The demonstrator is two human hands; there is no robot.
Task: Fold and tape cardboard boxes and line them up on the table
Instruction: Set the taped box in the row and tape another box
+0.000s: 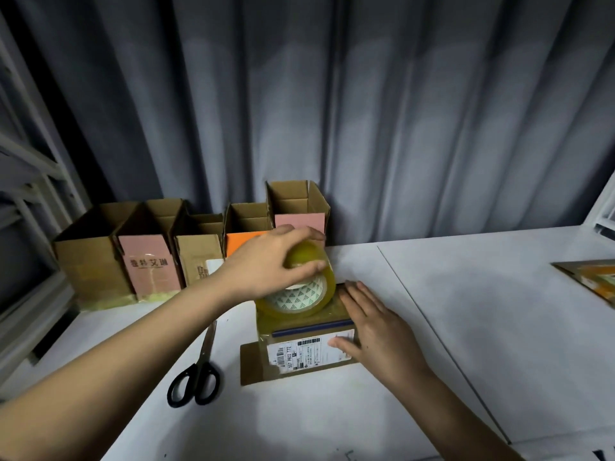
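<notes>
Your left hand (266,261) grips the tape roll (299,291) atop the cardboard box (299,354), mid-table (499,327) near the front edge. Your right hand (376,331) lies flat-fingered on the box's right side, and scissors (196,377) lie left of it.

The room is dim, with a cool grey cast. Soft light falls from above and in front, so the white table (466,311) is the brightest area and the curtain (366,111) darkens toward the top and left. Shadows are faint and diffuse. Wide-angle distortion bends the edges. Detail is slightly soft, with mild blur on the left hand (266,264).
</notes>
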